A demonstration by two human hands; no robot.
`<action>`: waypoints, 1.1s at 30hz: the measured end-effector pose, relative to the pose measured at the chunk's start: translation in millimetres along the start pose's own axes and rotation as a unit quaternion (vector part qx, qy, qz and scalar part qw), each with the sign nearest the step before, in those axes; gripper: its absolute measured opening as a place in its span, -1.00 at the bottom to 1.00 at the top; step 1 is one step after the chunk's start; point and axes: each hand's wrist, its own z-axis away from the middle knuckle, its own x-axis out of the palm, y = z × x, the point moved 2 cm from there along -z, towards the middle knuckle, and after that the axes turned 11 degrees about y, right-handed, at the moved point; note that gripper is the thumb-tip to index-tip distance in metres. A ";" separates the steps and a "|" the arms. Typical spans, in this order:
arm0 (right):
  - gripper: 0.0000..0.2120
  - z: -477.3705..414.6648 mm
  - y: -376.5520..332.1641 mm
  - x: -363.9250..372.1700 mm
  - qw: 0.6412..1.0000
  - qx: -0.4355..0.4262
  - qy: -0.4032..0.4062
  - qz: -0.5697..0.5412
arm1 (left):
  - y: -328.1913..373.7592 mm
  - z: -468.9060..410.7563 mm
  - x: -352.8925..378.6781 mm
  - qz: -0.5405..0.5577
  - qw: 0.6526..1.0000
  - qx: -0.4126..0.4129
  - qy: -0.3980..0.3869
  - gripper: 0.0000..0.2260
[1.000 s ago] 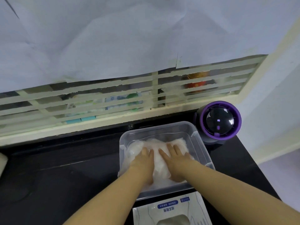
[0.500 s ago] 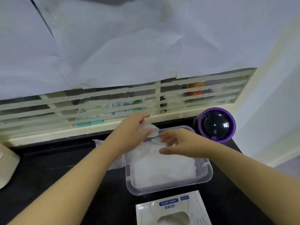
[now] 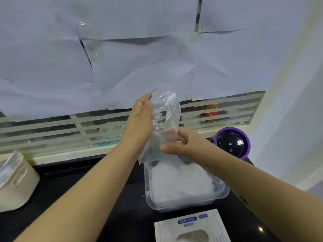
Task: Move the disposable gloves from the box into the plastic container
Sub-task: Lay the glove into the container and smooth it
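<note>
Both my left hand (image 3: pixel 139 119) and right hand (image 3: pixel 183 144) pinch one loose glove (image 3: pixel 166 116) over the plastic container (image 3: pixel 185 206); next, I judge, it needs laying flat on the pile (image 3: pixel 180 186).

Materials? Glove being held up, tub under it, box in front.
Glove: thin clear plastic film, probably polyethylene; slats show through, creases glint.
Tub: rigid translucent plastic, smooth, slightly frosted; white glove pile shows through its wall.
Box: likely printed cardboard, white with blue labels, matte flat face, cut-out opening.
</note>
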 end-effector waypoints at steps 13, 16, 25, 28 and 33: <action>-0.77 2.9 -8.0 -34.2 0.982 0.073 0.079 -0.156 | -33.4 3.6 -17.7 0.242 0.895 -0.243 -0.286 -0.54; -0.65 3.4 -7.9 -42.1 0.954 0.074 0.019 -0.292 | -46.4 4.4 -20.1 0.271 0.899 -0.265 -0.221 -0.50; -0.25 4.2 -3.6 -51.4 0.940 0.070 -0.043 -0.330 | -44.3 37.1 -12.9 0.186 0.837 -0.314 -0.407 -0.36; -0.20 5.4 -1.3 -51.2 0.972 0.082 -0.008 -0.220 | -40.7 39.5 -2.0 0.201 0.861 -0.265 -0.385 -0.49; -0.69 7.7 -0.9 -60.2 0.985 0.035 0.075 -0.153 | -54.0 32.4 -14.9 0.120 0.913 -0.244 -0.303 -0.58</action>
